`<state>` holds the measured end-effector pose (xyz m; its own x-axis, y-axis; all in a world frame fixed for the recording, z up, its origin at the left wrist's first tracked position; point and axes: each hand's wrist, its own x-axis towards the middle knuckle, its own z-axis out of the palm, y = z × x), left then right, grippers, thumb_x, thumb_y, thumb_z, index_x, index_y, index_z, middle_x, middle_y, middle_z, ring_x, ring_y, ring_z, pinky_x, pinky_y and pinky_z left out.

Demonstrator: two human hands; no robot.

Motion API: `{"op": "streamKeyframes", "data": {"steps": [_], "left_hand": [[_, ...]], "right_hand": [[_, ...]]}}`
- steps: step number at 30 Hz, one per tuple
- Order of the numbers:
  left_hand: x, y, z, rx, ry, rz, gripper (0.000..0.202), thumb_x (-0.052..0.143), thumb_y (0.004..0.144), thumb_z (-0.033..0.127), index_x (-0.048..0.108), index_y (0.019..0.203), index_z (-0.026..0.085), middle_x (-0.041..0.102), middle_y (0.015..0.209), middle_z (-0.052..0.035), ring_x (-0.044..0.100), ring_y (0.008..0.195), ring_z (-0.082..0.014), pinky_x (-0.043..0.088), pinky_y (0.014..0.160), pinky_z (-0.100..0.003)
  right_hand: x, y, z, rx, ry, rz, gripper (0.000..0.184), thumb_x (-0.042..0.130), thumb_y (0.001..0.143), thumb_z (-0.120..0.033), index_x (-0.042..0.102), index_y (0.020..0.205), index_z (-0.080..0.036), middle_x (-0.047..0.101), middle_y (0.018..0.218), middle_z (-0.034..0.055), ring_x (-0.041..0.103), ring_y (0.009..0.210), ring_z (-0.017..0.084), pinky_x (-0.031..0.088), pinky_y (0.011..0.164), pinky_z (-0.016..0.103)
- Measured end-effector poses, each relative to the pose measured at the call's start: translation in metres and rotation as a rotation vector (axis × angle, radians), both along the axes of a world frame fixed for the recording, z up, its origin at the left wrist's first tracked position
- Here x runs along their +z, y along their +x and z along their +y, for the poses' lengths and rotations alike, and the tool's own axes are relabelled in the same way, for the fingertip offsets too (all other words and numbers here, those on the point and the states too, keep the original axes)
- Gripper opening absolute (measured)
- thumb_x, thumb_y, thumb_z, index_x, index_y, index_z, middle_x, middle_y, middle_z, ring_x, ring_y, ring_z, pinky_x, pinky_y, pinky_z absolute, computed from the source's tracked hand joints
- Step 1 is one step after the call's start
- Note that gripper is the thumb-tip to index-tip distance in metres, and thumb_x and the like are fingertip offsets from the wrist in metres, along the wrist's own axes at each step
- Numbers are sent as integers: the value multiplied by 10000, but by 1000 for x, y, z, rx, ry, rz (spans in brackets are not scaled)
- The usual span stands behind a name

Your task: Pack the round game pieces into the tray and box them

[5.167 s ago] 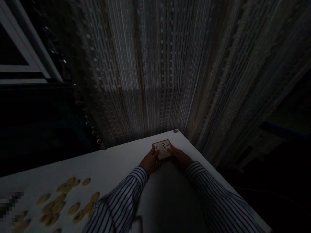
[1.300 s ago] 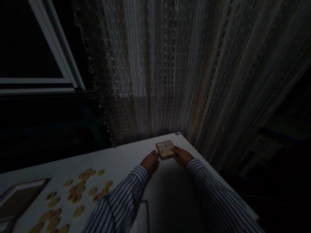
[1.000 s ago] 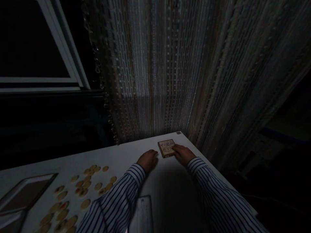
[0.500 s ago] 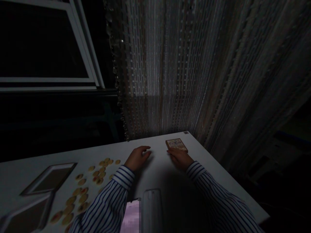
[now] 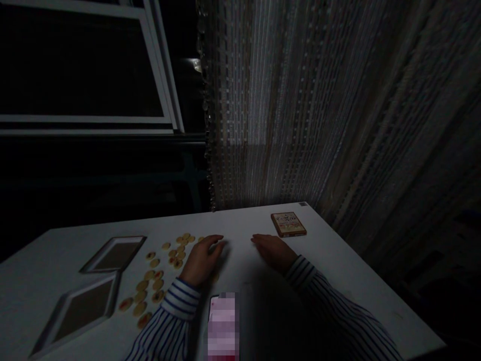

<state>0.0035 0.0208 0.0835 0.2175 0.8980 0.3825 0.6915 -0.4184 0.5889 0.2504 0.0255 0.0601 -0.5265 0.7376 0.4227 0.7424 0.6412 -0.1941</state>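
Left hand (image 5: 201,260) empty, thumb and fingers apart; right hand (image 5: 274,251) empty, fingers outstretched. Box (image 5: 288,224) lies right of frame centre, discs (image 5: 158,284) lower left. My worry: left cuff (image 5: 181,299) could drag through the discs; in this dim light I'd miss it.

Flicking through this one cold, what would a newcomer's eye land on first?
Probably the pinkish, pixelated patch at bottom centre, vivid in the dim scene. Next, the left hand and right hand, open below mid-picture, neither seeming to hold anything. Then the scattered yellowish discs and two trays at left, and the patterned box beyond the right hand.
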Motion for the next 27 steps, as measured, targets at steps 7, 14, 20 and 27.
{"op": "streamKeyframes", "data": {"steps": [7,14,20,27], "left_hand": [[-28,-31,-18,110,22,-4,344,396,816,377,597,1010,175,641,1007,-64,579,950,-194,452,846,-340],[-52,-56,-33,154,91,-13,300,411,822,357,585,983,174,637,989,-75,580,931,-191,457,845,-350],[-71,-58,-35,159,137,-26,267,432,814,339,602,946,182,653,953,-71,595,896,-188,473,823,-361],[-79,-58,-38,127,111,32,279,435,811,323,605,975,175,656,963,-77,600,900,-194,482,813,-363]], "right_hand": [[0,-36,-8,22,-62,-61,356,372,809,-171,551,1116,-145,574,1149,92,542,1025,177,430,877,350],[3,-70,-15,65,-170,-155,359,389,802,-179,547,1124,-154,580,1141,96,545,1029,197,437,870,360],[-13,-90,-13,43,-226,-155,354,400,788,-159,559,1104,-154,591,1125,90,555,1014,186,443,866,334],[-39,-98,-10,32,-167,-26,319,380,812,-176,581,1057,-144,630,1048,87,593,928,191,466,820,340]]}}
